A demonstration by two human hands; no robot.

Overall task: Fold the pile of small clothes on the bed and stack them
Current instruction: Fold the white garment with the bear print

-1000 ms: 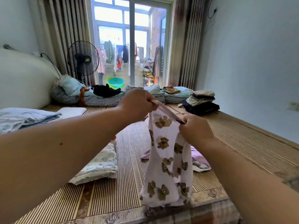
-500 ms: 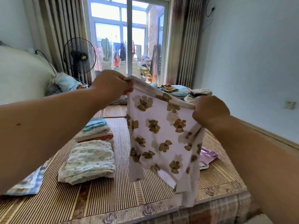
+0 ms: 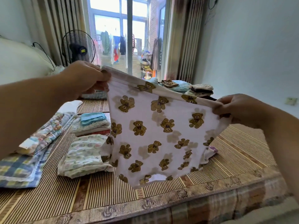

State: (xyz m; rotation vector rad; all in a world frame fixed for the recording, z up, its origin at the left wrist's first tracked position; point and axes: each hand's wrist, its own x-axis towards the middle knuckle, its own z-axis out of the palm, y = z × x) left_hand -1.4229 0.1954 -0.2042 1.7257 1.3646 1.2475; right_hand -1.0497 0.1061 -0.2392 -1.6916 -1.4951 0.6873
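Fingers [image 3: 102, 74] of my left hand [image 3: 84, 78] are curled together and pinch one end of the waistband of the bear-print garment [image 3: 158, 131], thumb underneath and knuckles turned toward the window. On the other side, the right hand [image 3: 234, 109] pinches the opposite end of the same band, its fingers [image 3: 218, 108] bunched over the fabric edge. I cannot tell how the right thumb lies.

Both hands hold the band pulled taut between them, well apart. The left hand is higher and farther out, so the band slopes down toward the right. My left forearm reaches in from the left edge of the view, and the right forearm comes up from the lower right.

I see the garment hanging spread open in the air above the near part of the bed, white with brown teddy bears. Its lower edge dangles over the woven mat [image 3: 97, 191], and I cannot tell whether it touches.

Just left of the hanging cloth lies a folded floral piece [image 3: 84, 154] on the mat. Behind that sits a stack topped by a teal cloth [image 3: 92, 118]. A patchwork quilt [image 3: 21, 167] lies farther left. Part of a purple garment [image 3: 212, 149] peeks out behind the right side.
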